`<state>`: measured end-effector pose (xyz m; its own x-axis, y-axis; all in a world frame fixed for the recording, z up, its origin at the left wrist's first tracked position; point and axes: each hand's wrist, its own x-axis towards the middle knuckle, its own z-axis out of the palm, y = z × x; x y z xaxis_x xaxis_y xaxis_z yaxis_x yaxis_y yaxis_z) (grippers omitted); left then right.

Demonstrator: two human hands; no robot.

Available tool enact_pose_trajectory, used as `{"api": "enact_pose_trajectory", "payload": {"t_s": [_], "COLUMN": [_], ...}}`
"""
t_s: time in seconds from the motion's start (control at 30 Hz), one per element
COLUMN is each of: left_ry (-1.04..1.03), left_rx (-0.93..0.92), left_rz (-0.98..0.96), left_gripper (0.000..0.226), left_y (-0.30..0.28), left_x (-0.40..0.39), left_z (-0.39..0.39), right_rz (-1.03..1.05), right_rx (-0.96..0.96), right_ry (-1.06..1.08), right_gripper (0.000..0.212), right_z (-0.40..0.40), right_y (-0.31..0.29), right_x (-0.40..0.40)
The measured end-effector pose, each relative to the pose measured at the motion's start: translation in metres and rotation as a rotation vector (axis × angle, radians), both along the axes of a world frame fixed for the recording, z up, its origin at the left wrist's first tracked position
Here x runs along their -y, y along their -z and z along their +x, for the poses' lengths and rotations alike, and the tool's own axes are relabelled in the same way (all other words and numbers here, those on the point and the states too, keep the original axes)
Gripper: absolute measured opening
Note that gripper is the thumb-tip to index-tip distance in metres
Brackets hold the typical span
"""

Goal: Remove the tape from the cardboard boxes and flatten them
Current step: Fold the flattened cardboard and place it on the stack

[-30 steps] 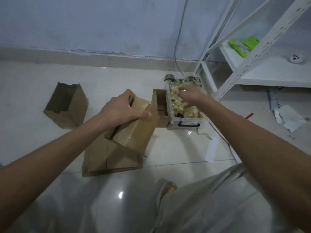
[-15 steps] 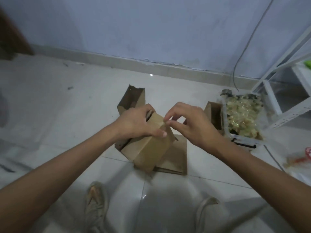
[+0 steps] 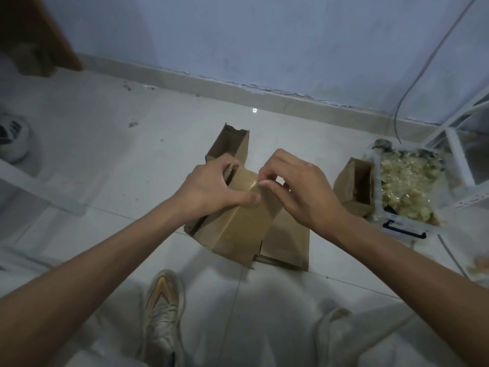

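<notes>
My left hand grips a small brown cardboard box at its top, thumb lying across the near face. A strip of clear tape runs over the box's upper edge. My right hand pinches at that tape with fingertips at the box's top edge. Under the held box a flattened cardboard piece lies on the floor. Another open box stands behind, and a third open box stands to the right.
A clear plastic bin full of crumpled tape sits at the right, beside a white metal shelf frame. A cable hangs down the wall. My shoes are on the white tile floor; another shoe lies far left.
My right hand came back from the tape bin to the held box and now pinches at the tape on its top. The view swung left.
</notes>
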<state>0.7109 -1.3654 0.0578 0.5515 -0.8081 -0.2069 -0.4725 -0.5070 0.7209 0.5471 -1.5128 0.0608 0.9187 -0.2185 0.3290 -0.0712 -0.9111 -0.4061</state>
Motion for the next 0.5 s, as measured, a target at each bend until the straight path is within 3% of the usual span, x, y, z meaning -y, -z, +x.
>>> {"api": "enact_pose_trajectory", "payload": {"t_s": [0.2, 0.5], "left_ry": [-0.041, -0.078], "left_rx": [-0.212, -0.489], "left_rz": [-0.09, -0.174], "left_gripper": [0.079, 0.063], "left_y": [-0.002, -0.01], "left_x": [0.006, 0.012], "left_z": [-0.005, -0.013], "right_rz": [-0.028, -0.108], "right_rx": [0.136, 0.35], "right_ry": [-0.03, -0.025], "right_gripper": [0.024, 0.014], "right_z": [-0.011, -0.025], "right_y": [-0.002, -0.004], "right_x": [0.005, 0.006]}}
